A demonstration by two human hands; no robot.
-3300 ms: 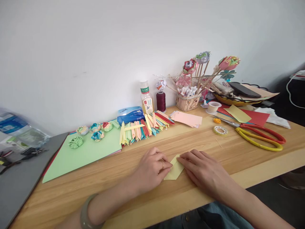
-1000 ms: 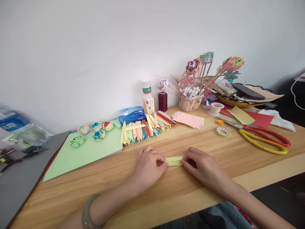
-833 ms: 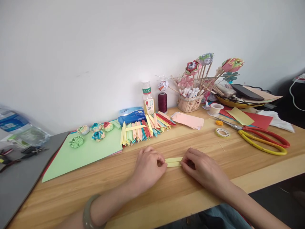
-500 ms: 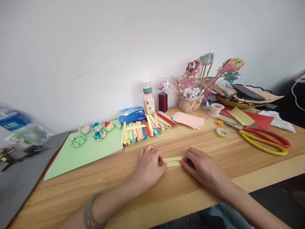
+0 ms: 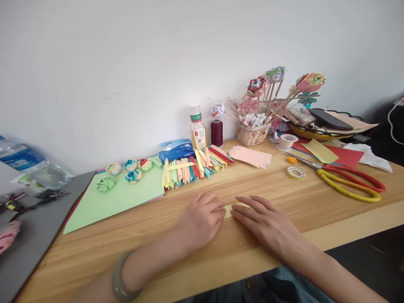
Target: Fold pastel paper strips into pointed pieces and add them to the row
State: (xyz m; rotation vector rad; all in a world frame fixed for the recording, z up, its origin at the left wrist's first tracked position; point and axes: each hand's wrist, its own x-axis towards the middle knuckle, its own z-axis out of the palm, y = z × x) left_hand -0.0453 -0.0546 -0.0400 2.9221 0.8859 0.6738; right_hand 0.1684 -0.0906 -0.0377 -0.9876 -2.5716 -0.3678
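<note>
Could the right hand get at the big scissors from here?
Probably yes: the right hand rests on the yellow paper strip, the scissors lie uncovered to its right, and only a thin stick lies near the way.

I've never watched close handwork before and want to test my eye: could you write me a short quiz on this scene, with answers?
1. What lies at the fingers of both the left hand and the right hand: (a) scissors, (b) pale yellow paper, (c) a blue packet?
2. True or false: the bangle is on the right arm.
3. What stands between the bottle and the flower basket?

Key: 1. b. 2. False; the bangle is on the left arm. 3. The dark red thread spool.
</note>
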